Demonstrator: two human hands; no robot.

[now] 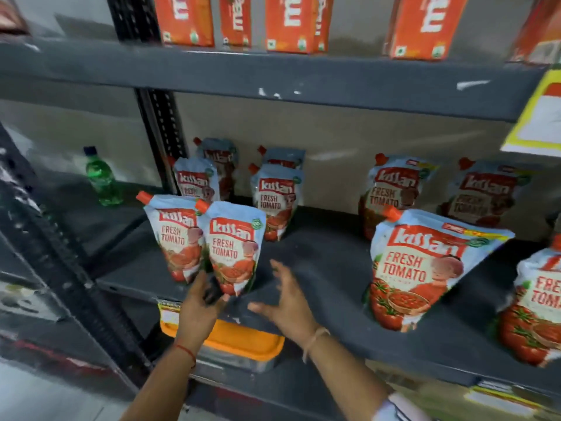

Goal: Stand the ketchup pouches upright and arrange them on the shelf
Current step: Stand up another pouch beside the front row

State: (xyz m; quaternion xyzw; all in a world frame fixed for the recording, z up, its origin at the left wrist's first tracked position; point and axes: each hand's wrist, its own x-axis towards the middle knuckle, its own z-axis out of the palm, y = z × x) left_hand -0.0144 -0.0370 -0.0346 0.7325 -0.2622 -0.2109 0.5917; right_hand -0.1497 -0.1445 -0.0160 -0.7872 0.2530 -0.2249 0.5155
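Ketchup pouches (232,253) were standing all over the dark grey shelf (318,268), red spouts up, Kissan Fresh Tomato printed on the front. Two small ones stood side by side at the front left, touching each other, with more small ones lined up behind them toward the back wall. Bigger pouches (425,268) sat well apart on the right side, all upright too.

Left hand (202,302) was right at the bottom edge of the front small pouch, fingers loosely curled against it, though honestly I couldn't tell if it was really gripping. Right hand (287,299) hung just beside it over bare shelf, fingers spread apart, holding nothing.

Green plastic bottle (103,177) stood off to the left on the next bay, and orange cartons (288,22) lined the shelf above. Orange-lidded container (230,344) peeked out below.
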